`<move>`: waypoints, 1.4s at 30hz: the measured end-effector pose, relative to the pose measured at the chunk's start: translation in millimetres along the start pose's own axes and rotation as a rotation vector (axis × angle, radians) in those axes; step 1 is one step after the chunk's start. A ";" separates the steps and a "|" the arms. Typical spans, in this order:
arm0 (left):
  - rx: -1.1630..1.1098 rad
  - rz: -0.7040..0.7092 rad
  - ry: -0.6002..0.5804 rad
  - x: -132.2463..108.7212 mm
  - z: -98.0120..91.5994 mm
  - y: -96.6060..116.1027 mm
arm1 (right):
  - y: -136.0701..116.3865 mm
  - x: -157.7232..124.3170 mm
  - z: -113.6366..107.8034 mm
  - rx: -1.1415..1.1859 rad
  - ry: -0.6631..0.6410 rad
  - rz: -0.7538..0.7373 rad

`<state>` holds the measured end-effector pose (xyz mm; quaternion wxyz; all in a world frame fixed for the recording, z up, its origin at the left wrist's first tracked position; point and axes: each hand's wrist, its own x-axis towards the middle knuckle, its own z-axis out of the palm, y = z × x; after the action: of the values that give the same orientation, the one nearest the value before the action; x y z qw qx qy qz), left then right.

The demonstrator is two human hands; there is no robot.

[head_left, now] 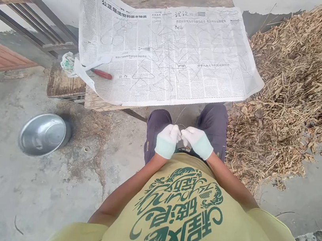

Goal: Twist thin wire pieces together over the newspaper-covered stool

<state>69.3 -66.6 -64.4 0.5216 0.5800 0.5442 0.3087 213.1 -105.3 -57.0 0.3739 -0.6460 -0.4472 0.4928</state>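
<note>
My left hand, in a white glove with a pale green cuff, is closed with its fingertips pinched on a thin wire. Gloved the same way, my right hand is closed on the wire as well, its fingertips almost touching those of the left. One end of the wire sticks up past my left fingers, and a small curve of it shows between the hands. Both hands are low over my lap. Beyond them, several bent thin wires lie on a spread newspaper.
A red-handled tool and a white strip-like item lie at the newspaper's left edge. Left stand a wooden chair and, on the concrete floor, a metal basin. Dry stalks are heaped at the right.
</note>
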 end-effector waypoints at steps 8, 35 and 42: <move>-0.046 0.077 -0.091 -12.4 -5.9 1.8 | -6.1 0.0 -0.7 -0.098 0.090 -0.048; -0.791 -0.211 -0.478 23.3 -12.0 -35.3 | 22.7 16.3 -17.5 -0.733 0.036 -0.470; -0.856 -0.294 -0.421 21.2 -5.2 -45.1 | 20.9 13.1 -18.3 -0.576 0.064 -0.432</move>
<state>55.1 -51.1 -109.9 0.8494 0.2809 0.3277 0.3038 236.8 -100.4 -76.0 0.2862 -0.6305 -0.6819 0.2356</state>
